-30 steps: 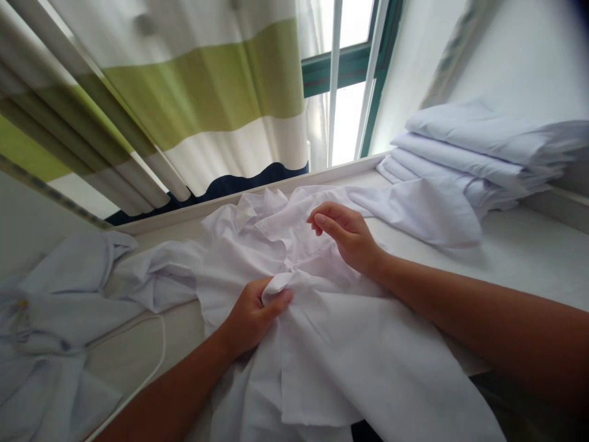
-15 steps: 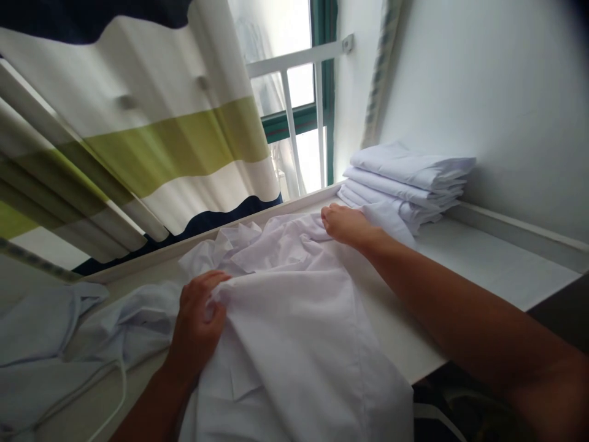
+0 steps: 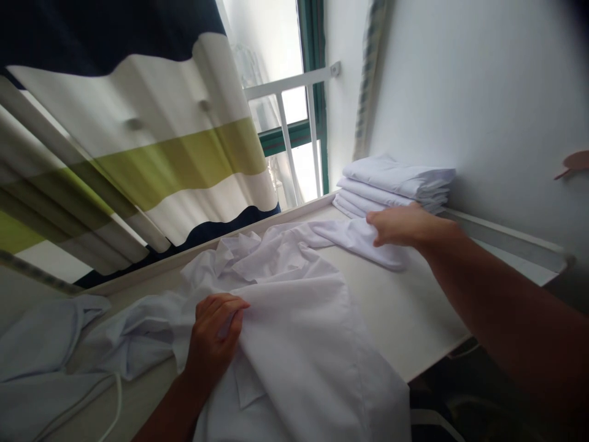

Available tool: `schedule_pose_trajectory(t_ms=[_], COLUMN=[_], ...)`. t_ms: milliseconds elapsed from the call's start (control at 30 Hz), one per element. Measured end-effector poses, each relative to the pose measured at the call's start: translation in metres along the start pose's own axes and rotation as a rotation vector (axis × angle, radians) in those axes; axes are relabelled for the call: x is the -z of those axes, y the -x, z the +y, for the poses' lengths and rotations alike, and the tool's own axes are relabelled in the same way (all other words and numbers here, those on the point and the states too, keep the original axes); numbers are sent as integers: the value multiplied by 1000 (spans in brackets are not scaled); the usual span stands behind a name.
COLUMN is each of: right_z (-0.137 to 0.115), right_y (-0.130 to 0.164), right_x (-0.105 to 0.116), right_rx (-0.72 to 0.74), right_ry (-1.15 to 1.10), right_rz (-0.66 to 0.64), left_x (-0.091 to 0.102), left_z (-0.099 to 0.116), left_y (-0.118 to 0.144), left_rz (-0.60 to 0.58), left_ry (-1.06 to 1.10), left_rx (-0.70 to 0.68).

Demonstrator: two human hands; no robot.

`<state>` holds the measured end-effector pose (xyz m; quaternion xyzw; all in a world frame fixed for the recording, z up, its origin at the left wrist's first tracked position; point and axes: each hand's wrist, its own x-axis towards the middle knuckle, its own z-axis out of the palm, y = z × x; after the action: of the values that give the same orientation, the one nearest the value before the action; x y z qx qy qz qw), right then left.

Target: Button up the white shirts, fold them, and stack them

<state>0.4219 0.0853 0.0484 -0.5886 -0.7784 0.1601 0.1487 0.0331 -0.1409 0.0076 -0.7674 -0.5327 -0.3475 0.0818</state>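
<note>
Centrally, one white shirt [image 3: 294,319] lay spread and rumpled on the pale worktop [image 3: 414,319]. Left hand [image 3: 214,344], at 7 o'clock: fingers closed on a bunch of the shirt's body cloth. Right hand [image 3: 405,226], at 2 o'clock: flat on the outstretched sleeve [image 3: 354,236], fingers partly curled; whether they pinched it could not be told. Folded white stack [image 3: 396,184] just beyond that hand. More loose garments [image 3: 50,350] at 9 o'clock. Risk, as judged: a hard pull on the sleeve could nudge the stack, and the shirt's hem overhung the near edge, so it might slide off.
</note>
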Motion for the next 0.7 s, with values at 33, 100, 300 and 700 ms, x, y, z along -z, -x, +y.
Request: schedule_pose_trajectory(t_ms=[33, 100, 300, 700], right_z=[0, -9, -98, -212], right_y=[-1, -4, -2, 27], right_x=[1, 8, 31, -81], right_rx=[14, 59, 215, 353], right_ry=[-45, -92, -818, -1382], right_rz=[-5, -51, -501, -670], left_x=[0, 0, 2, -13], left_z=[1, 5, 15, -9], left_y=[0, 0, -1, 31], left_rz=[5, 7, -57, 108], left_ry=[8, 30, 73, 839], left_rx=[-1, -12, -36, 640])
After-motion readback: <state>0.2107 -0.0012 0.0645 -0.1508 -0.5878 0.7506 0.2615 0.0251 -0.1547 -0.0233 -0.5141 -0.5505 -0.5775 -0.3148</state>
